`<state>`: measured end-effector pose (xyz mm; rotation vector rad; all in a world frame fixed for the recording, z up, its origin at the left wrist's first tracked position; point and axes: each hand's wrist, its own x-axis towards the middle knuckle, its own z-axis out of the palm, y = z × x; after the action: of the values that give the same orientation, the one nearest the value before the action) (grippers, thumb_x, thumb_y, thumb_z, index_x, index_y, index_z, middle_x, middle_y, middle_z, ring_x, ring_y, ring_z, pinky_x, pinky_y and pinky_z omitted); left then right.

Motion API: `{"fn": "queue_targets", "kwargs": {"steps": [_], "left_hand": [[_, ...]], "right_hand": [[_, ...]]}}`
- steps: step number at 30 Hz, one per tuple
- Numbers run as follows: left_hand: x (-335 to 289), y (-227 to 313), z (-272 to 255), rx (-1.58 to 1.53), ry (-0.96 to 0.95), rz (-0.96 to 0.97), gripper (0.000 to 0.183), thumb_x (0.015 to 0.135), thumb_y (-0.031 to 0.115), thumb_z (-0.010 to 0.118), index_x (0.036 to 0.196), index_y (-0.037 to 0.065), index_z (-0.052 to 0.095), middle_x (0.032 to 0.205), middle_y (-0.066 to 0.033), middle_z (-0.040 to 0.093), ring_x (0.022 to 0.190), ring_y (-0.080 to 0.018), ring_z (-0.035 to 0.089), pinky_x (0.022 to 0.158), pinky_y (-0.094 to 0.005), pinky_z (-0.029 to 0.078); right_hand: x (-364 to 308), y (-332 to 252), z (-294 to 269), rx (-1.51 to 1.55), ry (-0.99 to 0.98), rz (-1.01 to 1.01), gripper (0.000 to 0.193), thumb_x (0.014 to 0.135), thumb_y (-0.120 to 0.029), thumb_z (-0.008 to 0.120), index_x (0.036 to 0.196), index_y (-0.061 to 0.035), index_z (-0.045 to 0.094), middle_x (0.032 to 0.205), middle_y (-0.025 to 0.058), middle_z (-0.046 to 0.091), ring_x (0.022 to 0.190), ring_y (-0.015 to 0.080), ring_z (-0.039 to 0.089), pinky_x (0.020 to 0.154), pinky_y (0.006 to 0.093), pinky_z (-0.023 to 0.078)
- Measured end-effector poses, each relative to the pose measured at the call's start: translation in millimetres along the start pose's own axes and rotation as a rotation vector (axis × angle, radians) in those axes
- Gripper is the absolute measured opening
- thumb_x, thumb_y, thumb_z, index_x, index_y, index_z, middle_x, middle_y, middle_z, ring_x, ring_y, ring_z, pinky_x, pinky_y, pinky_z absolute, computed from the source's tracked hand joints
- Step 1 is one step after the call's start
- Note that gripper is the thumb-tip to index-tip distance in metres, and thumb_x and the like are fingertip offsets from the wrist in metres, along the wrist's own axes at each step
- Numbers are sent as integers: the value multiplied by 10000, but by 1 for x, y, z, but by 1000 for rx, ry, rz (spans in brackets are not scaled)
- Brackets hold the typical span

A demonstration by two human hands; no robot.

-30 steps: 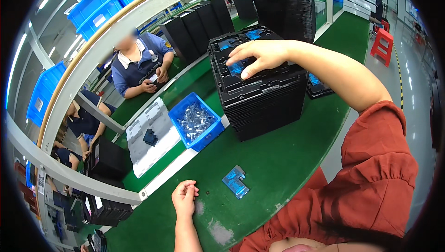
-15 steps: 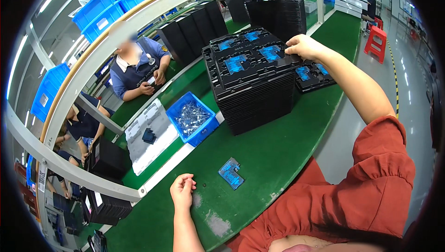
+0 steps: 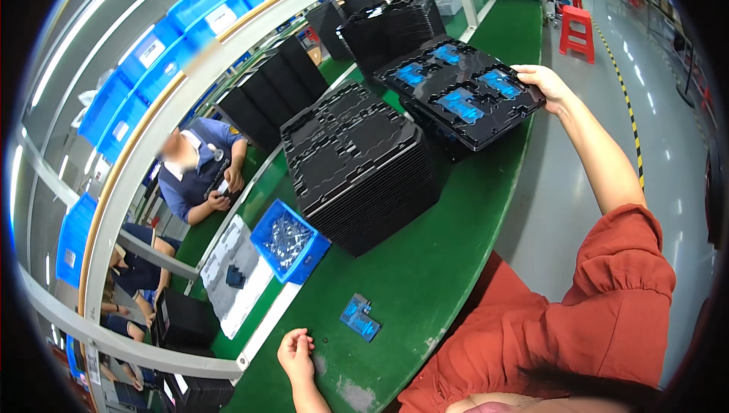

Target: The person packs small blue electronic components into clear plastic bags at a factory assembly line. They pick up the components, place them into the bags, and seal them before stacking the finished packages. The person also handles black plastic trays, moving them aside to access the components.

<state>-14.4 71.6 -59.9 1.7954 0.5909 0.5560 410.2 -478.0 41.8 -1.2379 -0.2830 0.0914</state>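
Observation:
My right hand grips the right edge of a black plastic tray, which holds several blue L-shaped parts in its recesses. That tray hangs slightly tilted at the right of a tall stack of black trays, whose top tray shows bare recesses. What lies under the held tray is mostly hidden. My left hand rests near the front of the green table with its fingers curled in; whether something is in them I cannot make out. A single blue and grey L-shaped part lies on the table to its right.
A blue bin of small clear and metallic pieces stands left of the stack, beside a white foam tray with a dark part on it. More black trays stand behind. Across the table a person handles something small. A red stool stands right.
My right hand has lifted the tray with the blue parts off the tall stack and carried it to the right. My left hand stays curled at the table. The view has shifted.

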Motion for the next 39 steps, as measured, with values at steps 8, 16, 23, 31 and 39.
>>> {"fn": "queue_targets", "kwargs": {"steps": [8, 16, 23, 31, 39], "left_hand": [[3, -7, 5, 84, 33, 87, 85, 875, 37, 566, 922, -10, 620, 732, -46, 602, 585, -74, 523, 530, -183, 423], [-1, -7, 0, 184, 86, 83, 81, 880, 52, 559, 920, 0, 607, 716, -35, 593, 548, -54, 477, 507, -166, 384], [-1, -11, 1, 213, 130, 63, 71, 875, 32, 552, 912, 5, 606, 710, -34, 590, 545, -53, 475, 500, -168, 379], [-10, 26, 23, 327, 172, -14, 125, 858, 57, 580, 953, 18, 652, 798, -35, 630, 674, -101, 549, 614, -230, 452], [-8, 16, 17, 358, 194, -21, 132, 862, 56, 577, 961, 12, 652, 793, -30, 628, 676, -95, 547, 618, -224, 449]], "right_hand": [[42, 66, -68, -115, 167, 19, 385, 834, -15, 581, 1203, 82, 533, 1051, 155, 639, 871, 173, 628, 808, 293, 509], [59, 92, -44, -376, 316, 38, 374, 846, -32, 577, 1203, 76, 541, 1071, 167, 636, 905, 173, 616, 823, 281, 483], [58, 82, -25, -86, 274, 46, 356, 851, -23, 575, 1194, 67, 541, 1027, 144, 646, 885, 170, 623, 799, 289, 496], [77, 104, -23, -756, 409, -76, 334, 823, -139, 621, 1131, -10, 616, 1030, 155, 647, 921, 245, 627, 845, 326, 476], [52, 108, -22, -1151, 395, -219, 270, 859, -138, 531, 1085, -46, 645, 1003, 139, 596, 1024, 318, 553, 931, 396, 414]]}}
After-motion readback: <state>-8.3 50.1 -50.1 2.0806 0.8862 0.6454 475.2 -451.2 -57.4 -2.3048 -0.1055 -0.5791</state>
